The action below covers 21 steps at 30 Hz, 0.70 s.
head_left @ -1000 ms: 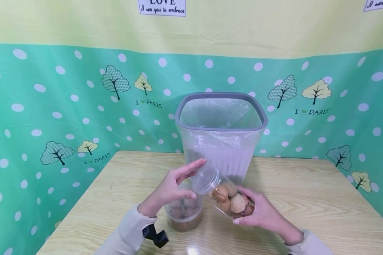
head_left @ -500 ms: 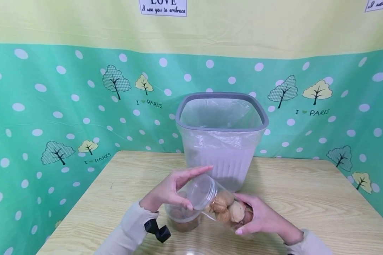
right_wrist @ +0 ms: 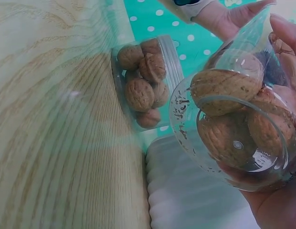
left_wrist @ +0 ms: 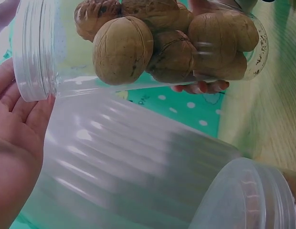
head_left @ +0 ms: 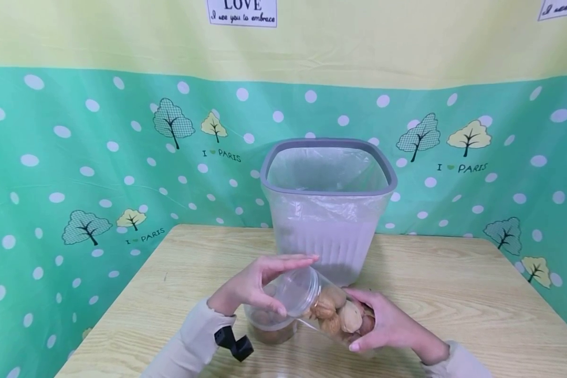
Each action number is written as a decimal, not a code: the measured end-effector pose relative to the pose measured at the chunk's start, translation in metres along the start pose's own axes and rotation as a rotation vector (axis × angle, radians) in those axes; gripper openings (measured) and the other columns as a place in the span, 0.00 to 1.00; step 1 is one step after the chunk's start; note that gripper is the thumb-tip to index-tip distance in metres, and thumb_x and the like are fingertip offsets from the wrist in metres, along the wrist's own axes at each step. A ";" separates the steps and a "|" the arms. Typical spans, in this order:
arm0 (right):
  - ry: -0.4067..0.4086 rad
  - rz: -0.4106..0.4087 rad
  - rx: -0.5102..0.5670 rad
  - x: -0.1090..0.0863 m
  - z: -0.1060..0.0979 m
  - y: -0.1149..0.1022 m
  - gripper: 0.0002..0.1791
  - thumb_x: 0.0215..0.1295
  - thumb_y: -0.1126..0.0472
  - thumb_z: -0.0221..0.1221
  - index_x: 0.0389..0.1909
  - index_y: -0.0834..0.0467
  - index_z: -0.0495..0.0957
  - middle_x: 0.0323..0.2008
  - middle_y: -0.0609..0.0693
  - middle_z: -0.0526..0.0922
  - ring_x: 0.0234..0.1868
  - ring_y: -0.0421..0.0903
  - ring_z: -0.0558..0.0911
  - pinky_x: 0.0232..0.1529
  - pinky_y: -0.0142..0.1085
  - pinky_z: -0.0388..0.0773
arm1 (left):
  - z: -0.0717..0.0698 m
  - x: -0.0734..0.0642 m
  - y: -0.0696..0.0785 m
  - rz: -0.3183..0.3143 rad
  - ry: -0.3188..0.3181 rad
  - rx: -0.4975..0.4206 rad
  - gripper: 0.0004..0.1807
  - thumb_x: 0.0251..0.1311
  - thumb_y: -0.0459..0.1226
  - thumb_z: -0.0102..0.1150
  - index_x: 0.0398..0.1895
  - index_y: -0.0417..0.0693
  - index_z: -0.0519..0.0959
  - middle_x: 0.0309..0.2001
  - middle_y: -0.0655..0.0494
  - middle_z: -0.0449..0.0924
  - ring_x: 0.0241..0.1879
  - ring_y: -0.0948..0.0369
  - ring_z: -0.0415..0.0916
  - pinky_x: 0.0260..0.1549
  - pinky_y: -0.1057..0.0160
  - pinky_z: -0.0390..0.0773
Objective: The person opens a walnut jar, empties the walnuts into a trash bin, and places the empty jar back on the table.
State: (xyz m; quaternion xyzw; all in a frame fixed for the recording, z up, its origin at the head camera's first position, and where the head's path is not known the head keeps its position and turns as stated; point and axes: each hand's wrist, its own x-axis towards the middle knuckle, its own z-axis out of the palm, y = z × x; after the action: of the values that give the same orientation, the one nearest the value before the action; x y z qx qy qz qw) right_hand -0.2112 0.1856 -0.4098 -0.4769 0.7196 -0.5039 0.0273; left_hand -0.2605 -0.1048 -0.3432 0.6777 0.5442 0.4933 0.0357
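A clear plastic jar (head_left: 333, 310) of walnuts (left_wrist: 123, 50) is held tilted above the table, its lid end up toward the left. My right hand (head_left: 389, 320) grips its lower end, thumb on the near side and fingers on the far side. My left hand (head_left: 250, 283) spans the translucent screw lid (head_left: 300, 291), thumb at the near edge and fingers over the far edge. In the left wrist view, fingertips meet the lid's ribbed side. Small dark crumbs show at the jar's bottom in the right wrist view. A second lidded jar (right_wrist: 143, 86) of walnuts stands behind, partly hidden by the left hand and held jar.
A pale waste bin (head_left: 321, 231) with a grey rim and a clear liner bag stands behind the jars. They are on a light wood-grain table (head_left: 193, 257). A green and yellow patterned curtain (head_left: 99, 173) hangs at the back and sides.
Both hands have lowered slightly, bringing the tilted jar nearer the table. My left hand has closed in around the lid, and the jar lies at a flatter slant.
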 end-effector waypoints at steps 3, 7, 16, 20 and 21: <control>0.001 0.005 0.009 -0.001 0.000 0.000 0.44 0.44 0.62 0.72 0.66 0.59 0.63 0.55 0.53 0.78 0.51 0.46 0.79 0.51 0.34 0.77 | 0.001 0.000 0.001 -0.008 0.005 0.004 0.47 0.44 0.31 0.71 0.70 0.40 0.58 0.71 0.48 0.55 0.70 0.49 0.52 0.68 0.49 0.53; 0.039 0.045 -0.009 -0.003 0.002 -0.001 0.43 0.43 0.63 0.72 0.64 0.59 0.66 0.52 0.51 0.79 0.48 0.44 0.80 0.48 0.33 0.78 | 0.002 -0.001 0.002 -0.057 0.033 0.017 0.47 0.41 0.27 0.69 0.69 0.39 0.59 0.71 0.50 0.56 0.70 0.50 0.52 0.68 0.51 0.54; 0.175 0.129 -0.137 -0.006 0.007 -0.003 0.43 0.38 0.60 0.75 0.60 0.63 0.69 0.47 0.52 0.81 0.44 0.40 0.81 0.45 0.34 0.80 | 0.006 -0.004 0.002 -0.171 0.137 -0.012 0.40 0.52 0.37 0.67 0.67 0.34 0.60 0.70 0.47 0.58 0.70 0.51 0.53 0.68 0.53 0.55; 0.214 0.154 -0.157 -0.006 0.009 -0.003 0.43 0.38 0.60 0.75 0.60 0.62 0.70 0.47 0.52 0.81 0.44 0.40 0.80 0.45 0.33 0.80 | 0.008 -0.005 0.003 -0.250 0.193 -0.036 0.41 0.55 0.45 0.65 0.67 0.34 0.61 0.70 0.46 0.58 0.70 0.52 0.53 0.67 0.56 0.58; 0.225 0.160 -0.168 -0.006 0.009 -0.003 0.43 0.38 0.59 0.76 0.60 0.61 0.70 0.48 0.51 0.81 0.44 0.40 0.80 0.45 0.33 0.79 | 0.008 -0.005 0.003 -0.267 0.206 -0.040 0.41 0.55 0.45 0.65 0.67 0.34 0.61 0.70 0.45 0.58 0.70 0.53 0.52 0.67 0.57 0.58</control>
State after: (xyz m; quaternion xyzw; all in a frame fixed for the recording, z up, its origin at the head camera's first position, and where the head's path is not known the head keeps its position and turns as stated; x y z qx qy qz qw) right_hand -0.2007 0.1834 -0.4148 -0.3593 0.7935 -0.4883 -0.0536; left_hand -0.2523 -0.1058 -0.3486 0.5444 0.6203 0.5616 0.0584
